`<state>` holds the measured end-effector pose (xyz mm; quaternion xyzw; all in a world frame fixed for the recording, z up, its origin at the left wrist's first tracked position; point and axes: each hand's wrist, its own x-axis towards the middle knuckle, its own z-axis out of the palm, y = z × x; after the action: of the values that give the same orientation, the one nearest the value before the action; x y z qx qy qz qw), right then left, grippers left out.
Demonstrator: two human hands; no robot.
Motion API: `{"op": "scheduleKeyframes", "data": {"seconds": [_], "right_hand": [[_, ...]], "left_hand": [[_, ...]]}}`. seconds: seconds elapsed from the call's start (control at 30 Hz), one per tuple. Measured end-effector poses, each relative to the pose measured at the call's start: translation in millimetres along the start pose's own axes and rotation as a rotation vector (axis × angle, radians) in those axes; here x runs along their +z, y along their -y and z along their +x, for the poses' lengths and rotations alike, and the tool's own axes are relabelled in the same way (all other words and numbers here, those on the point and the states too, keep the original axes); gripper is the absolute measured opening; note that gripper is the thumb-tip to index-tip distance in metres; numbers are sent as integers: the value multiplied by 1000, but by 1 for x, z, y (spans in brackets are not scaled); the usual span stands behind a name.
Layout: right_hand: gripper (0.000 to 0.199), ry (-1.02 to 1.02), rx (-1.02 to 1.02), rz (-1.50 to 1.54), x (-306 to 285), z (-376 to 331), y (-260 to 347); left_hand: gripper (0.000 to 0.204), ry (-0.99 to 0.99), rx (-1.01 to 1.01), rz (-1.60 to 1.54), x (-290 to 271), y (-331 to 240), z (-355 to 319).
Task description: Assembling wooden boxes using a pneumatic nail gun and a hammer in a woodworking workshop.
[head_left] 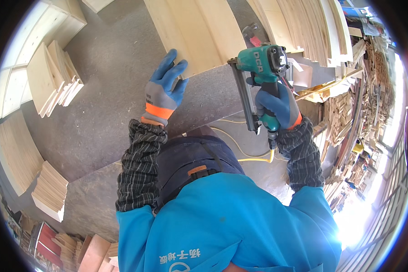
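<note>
A green and black pneumatic nail gun (pixel 262 61) is gripped in my right hand (pixel 280 105), the fingers wrapped round its handle. Its long magazine stands at the left side and a yellow air hose (pixel 258 159) runs from the base of the handle. My left hand (pixel 166 88), in a blue and grey glove with an orange cuff, has its fingers stretched out at the near left corner of a pale wooden panel (pixel 197 34). Those fingertips rest at the panel's edge. The gun's nose is close to the panel's near right corner.
A grey worktable (pixel 109 59) lies under the panel. Stacked boards (pixel 54 77) stand at the left, with more piles (pixel 20 149) beyond the table edge. At the right are a tall board stack (pixel 303 27) and heaps of wood offcuts (pixel 344 113). A dark tool (pixel 251 34) lies behind the gun.
</note>
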<state>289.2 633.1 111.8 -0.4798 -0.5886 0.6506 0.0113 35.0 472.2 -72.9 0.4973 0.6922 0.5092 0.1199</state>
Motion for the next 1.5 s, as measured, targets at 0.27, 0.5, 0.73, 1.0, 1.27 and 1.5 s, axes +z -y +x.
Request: {"op": "scheduleKeyframes", "data": {"seconds": [0.27, 0.5, 0.73, 1.0, 1.27, 1.5], "right_hand": [[43, 26, -16, -1, -5, 3, -5], [44, -50, -89, -16, -34, -10, -3], [42, -46, -61, 43, -34, 4, -11], [39, -17, -22, -6, -34, 6, -8], [42, -15, -23, -1, -36, 6, -9], [41, -16, -6, -38, -38, 7, -10]], "left_hand": [[51, -8, -1, 0, 0, 0, 0], [53, 1, 14, -3, 0, -2, -1], [52, -19, 36, 34, 1, -2, 1], [50, -5, -8, 27, 1, -3, 0], [52, 1, -7, 16, 1, -4, 0], [52, -6, -9, 5, 1, -4, -1]]}}
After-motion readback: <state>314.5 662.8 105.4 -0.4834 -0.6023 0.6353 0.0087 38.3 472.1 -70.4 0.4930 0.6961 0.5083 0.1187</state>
